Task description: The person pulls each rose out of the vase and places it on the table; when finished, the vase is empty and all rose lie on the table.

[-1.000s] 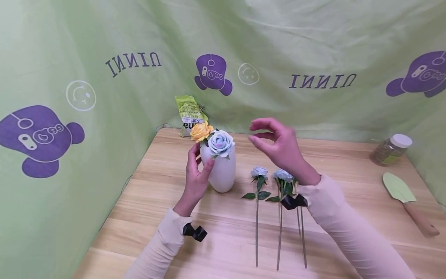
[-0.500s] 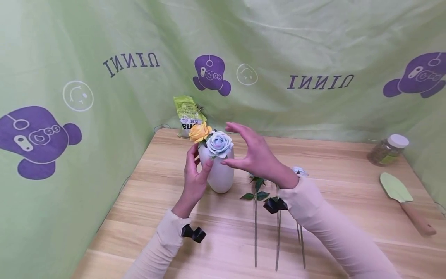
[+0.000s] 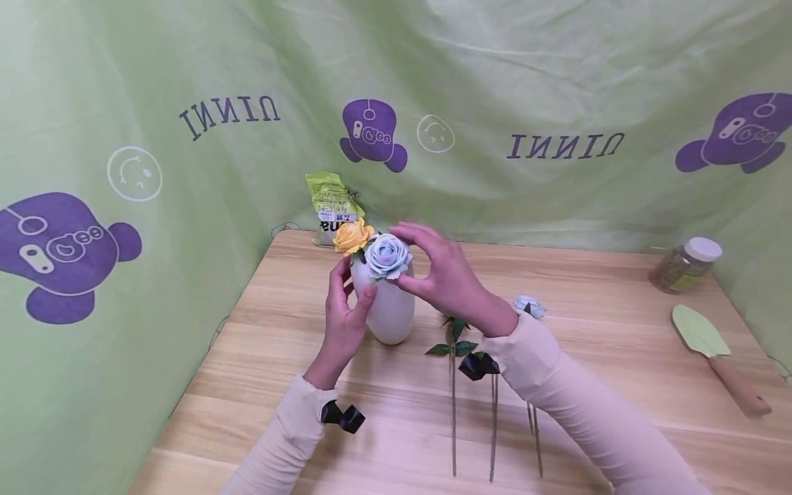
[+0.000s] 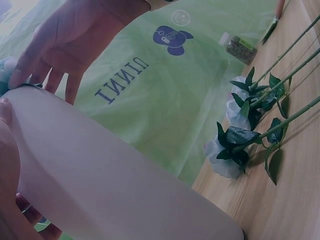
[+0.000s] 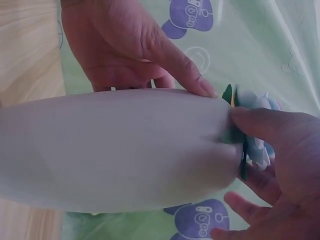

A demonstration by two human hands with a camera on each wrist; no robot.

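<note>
A white vase (image 3: 392,316) stands on the wooden table with a yellow rose (image 3: 353,236) and a light blue rose (image 3: 387,256) at its mouth. My left hand (image 3: 346,316) holds the vase by its upper left side, thumb towards the front. At the blue rose is my right hand (image 3: 442,271), its thumb and fingers curled round the flower head. In the right wrist view that thumb (image 5: 265,122) lies at the vase's rim, by a green leaf. More pale blue roses (image 4: 222,157) with long stems lie to the right, partly hidden by my right forearm in the head view.
A green and white bag (image 3: 334,199) stands behind the vase. At the right are a clear jar with a white lid (image 3: 685,265) and a pale green spatula-shaped tool (image 3: 702,331) with a wooden handle. A green printed curtain (image 3: 247,179) surrounds the table.
My right hand has come leftward from the air right of the vase and has closed round the blue rose's head. My left hand keeps its hold on the vase.
</note>
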